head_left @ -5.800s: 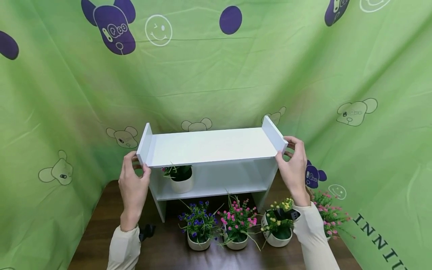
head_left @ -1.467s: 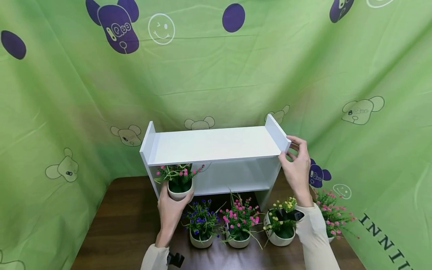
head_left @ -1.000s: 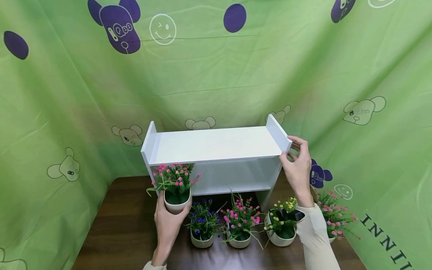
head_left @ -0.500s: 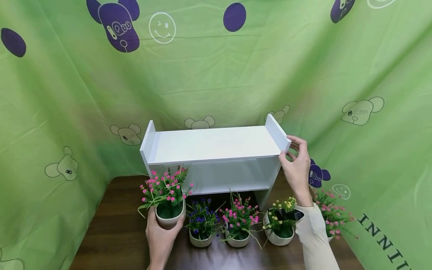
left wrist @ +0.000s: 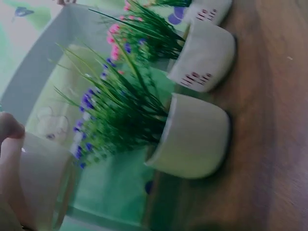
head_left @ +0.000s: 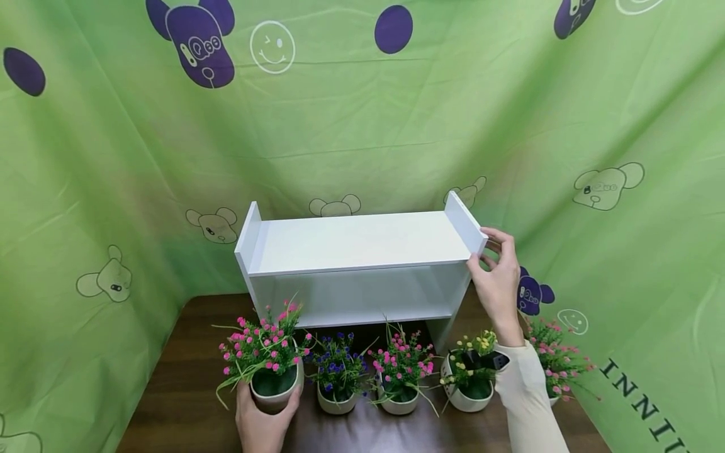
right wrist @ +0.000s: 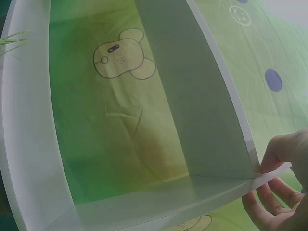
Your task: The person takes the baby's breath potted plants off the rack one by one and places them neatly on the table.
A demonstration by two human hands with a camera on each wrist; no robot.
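My left hand (head_left: 262, 426) grips the white pot of a pink-flowered artificial plant (head_left: 267, 346), in front of the shelf's left end. In the left wrist view, the thumb lies along that white pot (left wrist: 41, 180). Whether its base touches the table is hidden. The white two-tier shelf (head_left: 362, 242) stands at the back of the table, both visible boards bare. At its upper right side panel, my right hand (head_left: 497, 277) pinches the front edge between thumb and fingers. The right wrist view shows the fingers (right wrist: 276, 199) around that panel's edge.
In a row before the shelf stand a blue-flowered pot (head_left: 338, 377), another pink-flowered pot (head_left: 399, 377) and a yellow-flowered pot (head_left: 470, 377). A further pink plant (head_left: 557, 365) is at the right, partly behind the sleeve. Green printed cloth (head_left: 362, 126) hangs close behind the brown table (head_left: 187, 377).
My left hand let go of the shelf's left side, took the pink-flowered pot off the middle board and brought it forward, left and down. My right hand stays on the right panel.
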